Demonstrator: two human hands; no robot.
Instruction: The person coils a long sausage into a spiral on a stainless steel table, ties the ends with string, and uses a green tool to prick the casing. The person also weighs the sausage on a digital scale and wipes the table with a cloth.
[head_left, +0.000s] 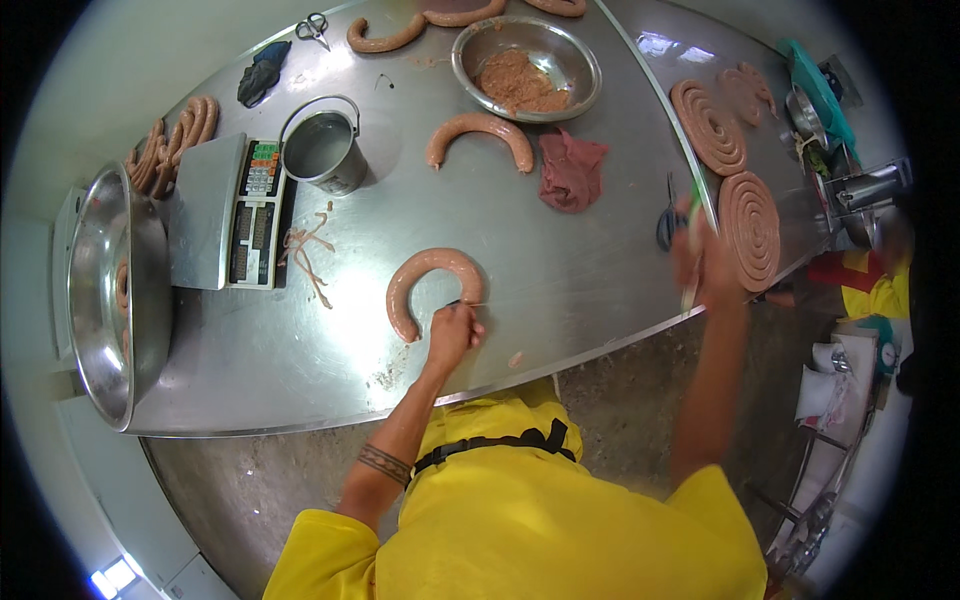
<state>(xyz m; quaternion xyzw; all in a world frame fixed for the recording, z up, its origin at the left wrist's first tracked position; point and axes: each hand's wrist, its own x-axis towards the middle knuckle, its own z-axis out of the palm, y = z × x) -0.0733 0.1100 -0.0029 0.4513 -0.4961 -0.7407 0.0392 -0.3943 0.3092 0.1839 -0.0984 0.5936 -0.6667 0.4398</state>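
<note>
A horseshoe-shaped sausage [416,272] lies on the steel table in front of me. My left hand [455,332] is closed at its right end, thumb and fingers pinched together there. A thin pale strand and a small dark bit show by these fingers. Out to the right, over the table's edge, my right hand [703,262] is smeared by motion. It seems closed round something pale with a green part, too blurred to name. Dark-handled scissors [670,222] lie beside it, and a coiled sausage [750,232] is just to its right.
Further back stand a steel bowl of minced meat [525,78], another curved sausage [480,125] and a reddish cloth [572,172]. At left are a scale [207,212], a small bucket [325,150], casing scraps [305,255] and a large steel bowl [150,300]. Another coil [708,125] lies far right.
</note>
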